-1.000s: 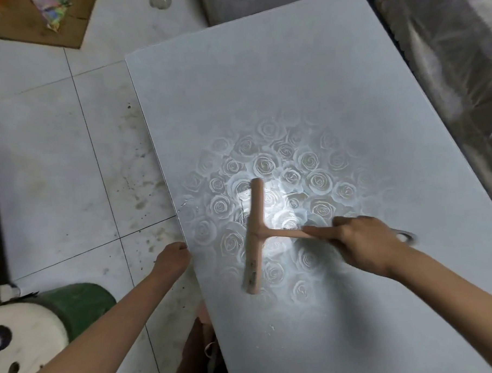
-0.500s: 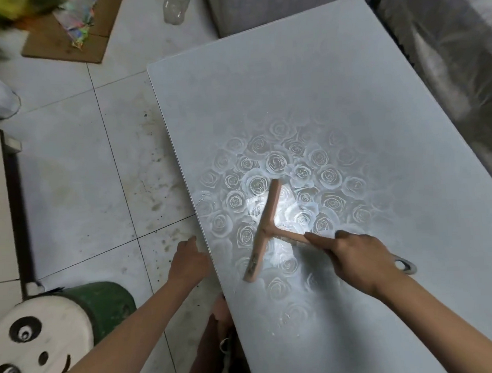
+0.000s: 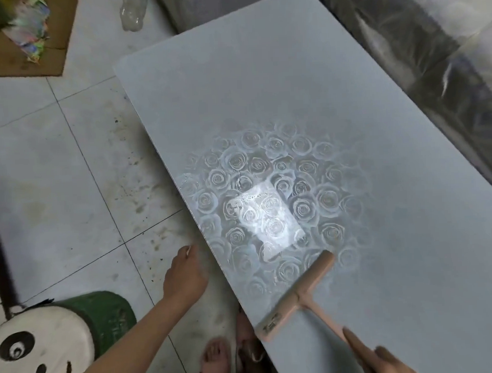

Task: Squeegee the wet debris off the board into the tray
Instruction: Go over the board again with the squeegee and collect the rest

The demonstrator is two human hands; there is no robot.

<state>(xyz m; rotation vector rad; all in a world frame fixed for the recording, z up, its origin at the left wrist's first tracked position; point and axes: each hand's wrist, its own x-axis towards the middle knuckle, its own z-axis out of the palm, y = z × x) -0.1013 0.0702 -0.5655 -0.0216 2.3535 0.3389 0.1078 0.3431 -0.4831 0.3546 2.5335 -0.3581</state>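
Squeegee (image 3: pixel 297 297) is gripped by its handle in the right hand (image 3: pixel 387 360), blade laid on the board (image 3: pixel 291 85) near its left edge. Left hand (image 3: pixel 184 276) is held loosely curled, empty, off that edge. 1 sweep seems in hand; next, debris must be drawn edgeward. No tray is seen.

Head camera looks steeply down, close over board (image 3: pixel 291 99) and floor (image 3: pixel 55 180).

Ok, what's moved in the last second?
The right hand pulled the squeegee back toward the person; its blade now slants, lower end at the left edge of the board. The left hand came off that edge. The grip on the handle is unchanged.
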